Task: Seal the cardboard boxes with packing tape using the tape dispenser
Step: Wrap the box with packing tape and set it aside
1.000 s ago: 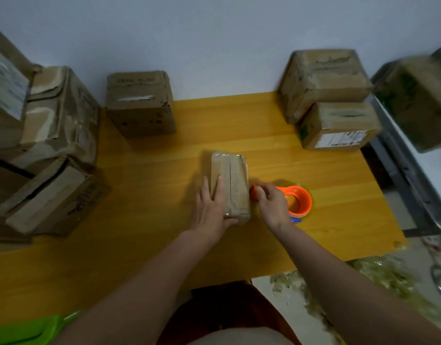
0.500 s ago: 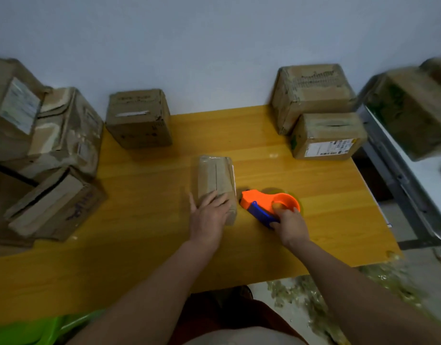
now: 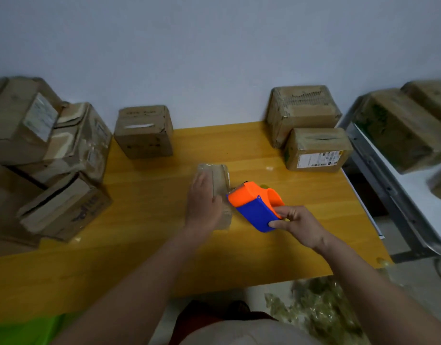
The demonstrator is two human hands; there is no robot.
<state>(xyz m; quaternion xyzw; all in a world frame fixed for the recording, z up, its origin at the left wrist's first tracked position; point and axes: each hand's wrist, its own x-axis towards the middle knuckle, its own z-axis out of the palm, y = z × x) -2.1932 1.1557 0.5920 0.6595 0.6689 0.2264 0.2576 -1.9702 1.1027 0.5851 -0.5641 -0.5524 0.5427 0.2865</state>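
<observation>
A small flat cardboard box [image 3: 220, 176] lies in the middle of the yellow table [image 3: 145, 220], its top glossy with tape. My left hand [image 3: 204, 202] rests flat on the box's left half, fingers straight. My right hand [image 3: 299, 225] grips the blue handle end of the orange and blue tape dispenser [image 3: 255, 205], lifted off the table. The dispenser's orange front end is at the box's right edge. Whether tape runs between them is too blurred to tell.
A cube-shaped box [image 3: 145, 131] stands at the back centre. Two boxes [image 3: 311, 130] sit at the back right. Several worn boxes [image 3: 47, 158] are piled at the left. More boxes [image 3: 401, 125] rest on a white shelf at the right. Crumpled plastic [image 3: 319, 310] lies on the floor.
My right hand picked the dispenser up off the table and tilted it, orange end toward the box. My left hand slid further up the box top.
</observation>
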